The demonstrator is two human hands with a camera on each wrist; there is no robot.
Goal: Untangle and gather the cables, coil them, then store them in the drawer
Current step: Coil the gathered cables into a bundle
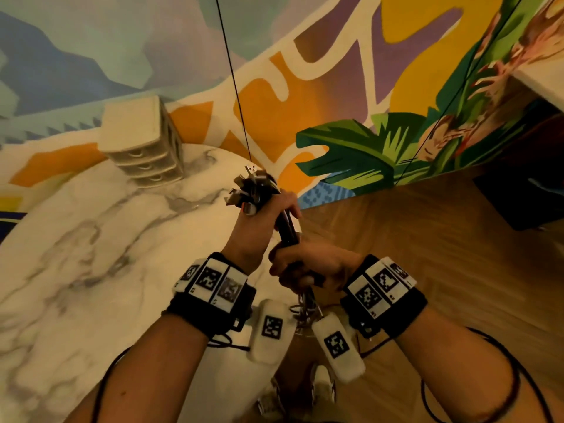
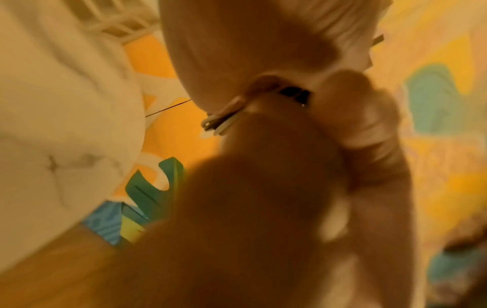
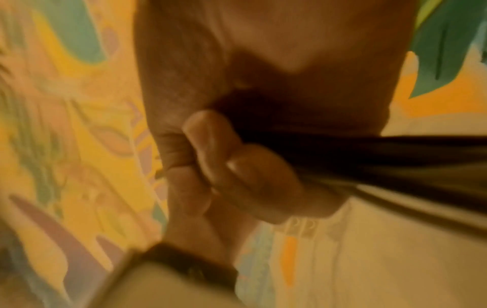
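A bundle of dark cables (image 1: pixel 287 228) runs taut between my two hands above the edge of the marble table (image 1: pixel 91 239). My left hand (image 1: pixel 265 215) grips the bundle near its top, where several plug ends (image 1: pixel 253 186) fan out above the fist. My right hand (image 1: pixel 305 264) grips the same bundle lower down, and loose cable loops (image 1: pixel 306 312) hang below it. In the right wrist view the dark strands (image 3: pixel 368 158) stretch out of my curled fingers (image 3: pixel 210 141). The left wrist view is blurred and shows pale plug tips (image 2: pixel 221 120) at the fist.
A small beige drawer unit (image 1: pixel 143 141) with three shut drawers stands at the table's far edge against the painted wall. Wooden floor (image 1: pixel 427 239) lies right of the table. Two thin black cords (image 1: pixel 235 80) hang down in front of the wall. A dark box (image 1: pixel 525 184) sits at the right.
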